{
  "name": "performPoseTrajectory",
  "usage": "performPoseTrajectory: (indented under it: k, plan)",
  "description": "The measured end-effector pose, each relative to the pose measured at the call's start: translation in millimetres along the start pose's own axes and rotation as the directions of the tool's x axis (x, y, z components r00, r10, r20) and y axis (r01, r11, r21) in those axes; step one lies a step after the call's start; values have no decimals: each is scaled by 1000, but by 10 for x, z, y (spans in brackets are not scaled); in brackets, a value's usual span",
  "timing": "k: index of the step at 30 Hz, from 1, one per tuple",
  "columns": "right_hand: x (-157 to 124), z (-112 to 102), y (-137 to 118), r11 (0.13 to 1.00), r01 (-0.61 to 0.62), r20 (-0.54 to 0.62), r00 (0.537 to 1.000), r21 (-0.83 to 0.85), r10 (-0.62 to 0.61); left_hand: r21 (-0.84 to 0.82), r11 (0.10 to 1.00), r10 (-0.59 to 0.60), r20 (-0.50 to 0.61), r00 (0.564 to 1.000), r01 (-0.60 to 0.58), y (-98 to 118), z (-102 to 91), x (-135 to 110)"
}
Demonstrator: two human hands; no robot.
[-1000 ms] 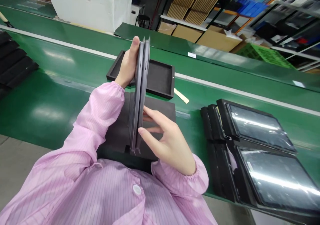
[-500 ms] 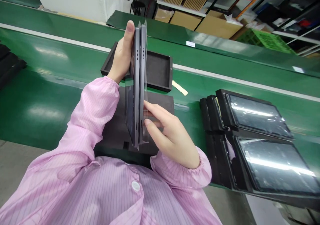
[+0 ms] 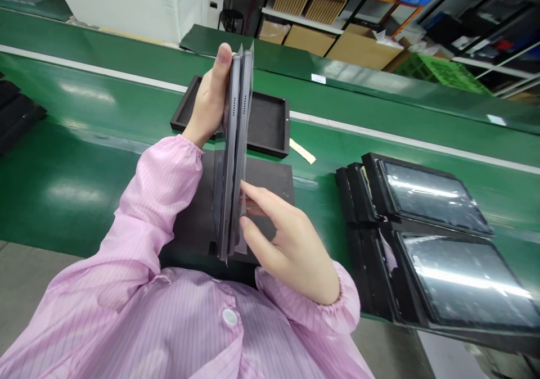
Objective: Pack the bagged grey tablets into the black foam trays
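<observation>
Two grey tablets (image 3: 233, 148) stand on edge, pressed together face to back, their speaker holes towards me. My left hand (image 3: 213, 95) is closed round their far left part, thumb along the upper edge; its other fingers are hidden behind them. Clear film (image 3: 242, 244) sticks out along the right-hand tablet. My right hand (image 3: 282, 233) is at that tablet's near right side, index fingertip and thumb tip apart, both at the film or the tablet's edge. Below the tablets lies a flat dark box (image 3: 270, 174); beyond them is a shallow black box tray (image 3: 288, 126).
To my right, black boxes (image 3: 371, 165) bear two film-covered tablets (image 3: 434, 193) with glossy screens. A yellowish strip (image 3: 302, 150) lies on the green bench (image 3: 320, 199). Dark boxes (image 3: 19, 114) sit at far left. A white block (image 3: 126, 2) stands behind the bench, near shelves with cartons (image 3: 310, 36).
The two tablets have tipped slightly, their near end moving left and down. My right hand has moved slightly down with them. The left hand keeps its hold.
</observation>
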State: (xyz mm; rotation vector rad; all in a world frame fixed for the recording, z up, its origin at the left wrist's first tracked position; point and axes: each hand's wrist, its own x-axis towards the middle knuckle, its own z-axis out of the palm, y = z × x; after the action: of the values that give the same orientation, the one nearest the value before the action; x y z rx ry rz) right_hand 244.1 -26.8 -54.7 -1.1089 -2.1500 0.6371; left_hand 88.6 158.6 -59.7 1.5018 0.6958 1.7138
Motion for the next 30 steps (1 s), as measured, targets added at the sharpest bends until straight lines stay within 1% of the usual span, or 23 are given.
performPoseTrajectory:
  k: [3,7,11,15,17,19,23,26,30]
  plan:
    - [-13,-15,-8,1000,-3,-4,1000,6,3,14,999,33,26,999,-33,28,15,-6]
    - [-5,-19,-5,998,-9,-29,1000,58,11,2,993,114,51,992,-114,73,48,-15]
    - [21,-7,-15,990,-52,-48,997,135,59,-34,986,165,76,983,-163,119,99,-47]
    - [37,-5,-30,984,-76,-75,993,160,89,-56,980,197,130,972,-191,183,146,-104]
    - [40,-13,-38,985,-75,-79,993,158,88,-53,982,189,134,973,-184,215,165,-127]
    - [44,-23,-44,986,-67,-81,994,154,80,-45,987,161,113,980,-157,238,181,-136]
    - [54,-42,-36,985,-65,-75,994,162,78,-53,997,60,71,996,-56,254,195,-127]
    - [57,-54,-12,982,-78,-70,993,174,92,-85,996,-6,59,998,11,243,185,-122]
    - [58,-80,9,985,-76,-74,993,156,88,-107,992,-74,0,997,74,222,164,-130]
